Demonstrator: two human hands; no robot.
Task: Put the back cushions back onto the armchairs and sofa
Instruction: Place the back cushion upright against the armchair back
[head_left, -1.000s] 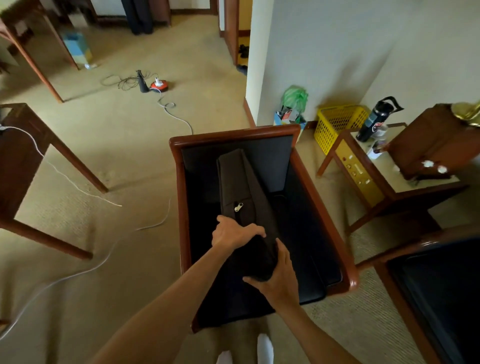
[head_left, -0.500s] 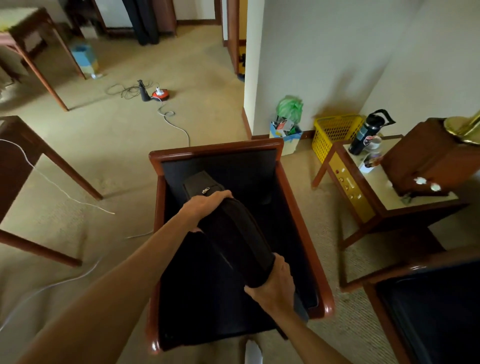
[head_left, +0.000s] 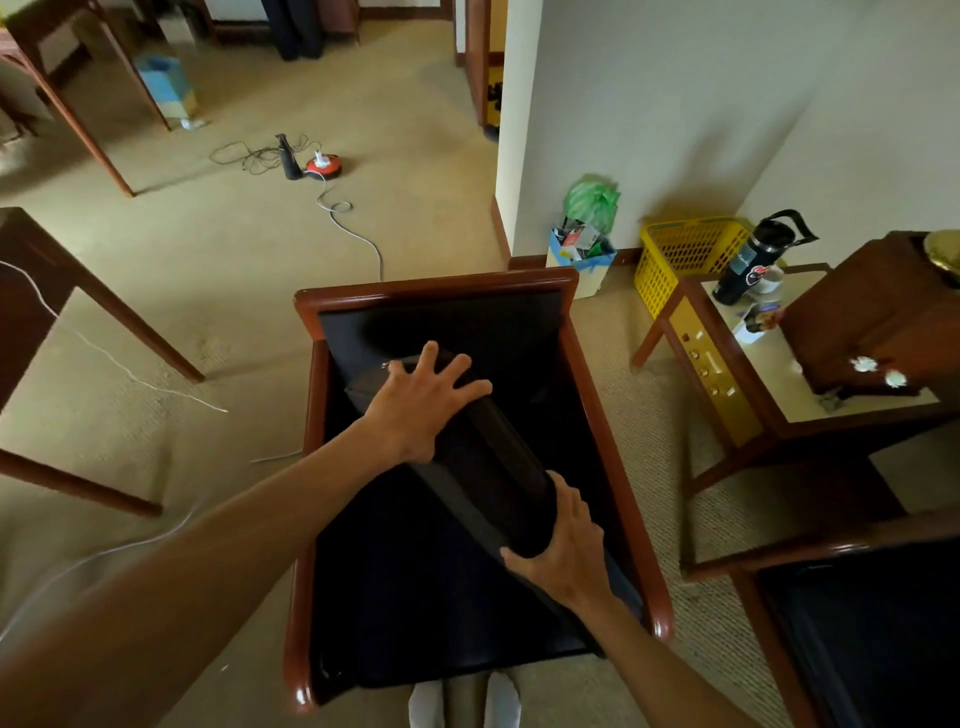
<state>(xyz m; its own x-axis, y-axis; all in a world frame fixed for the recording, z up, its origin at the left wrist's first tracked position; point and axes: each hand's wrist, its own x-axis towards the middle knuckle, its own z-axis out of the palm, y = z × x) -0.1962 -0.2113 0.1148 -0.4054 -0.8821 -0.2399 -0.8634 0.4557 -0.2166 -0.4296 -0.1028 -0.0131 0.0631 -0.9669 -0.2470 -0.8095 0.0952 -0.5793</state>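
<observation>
I see the back cushion (head_left: 483, 457) lying slantwise inside the armchair (head_left: 613, 431), its far end near the chair's back panel and its near end over the right side of the seat; the left hand (head_left: 421, 410) lies on the far end with fingers spread and straight, pressing flat on the dark fabric; the right hand (head_left: 566, 551) cups the near end, fingers and thumb curled round it; a zip pull shows just beside the left fingertips. A side table (head_left: 727, 415) stands to the chair's right, bearing a black flask (head_left: 753, 260); a yellow basket (head_left: 685, 254) sits on the carpet behind it, by the wall.
</observation>
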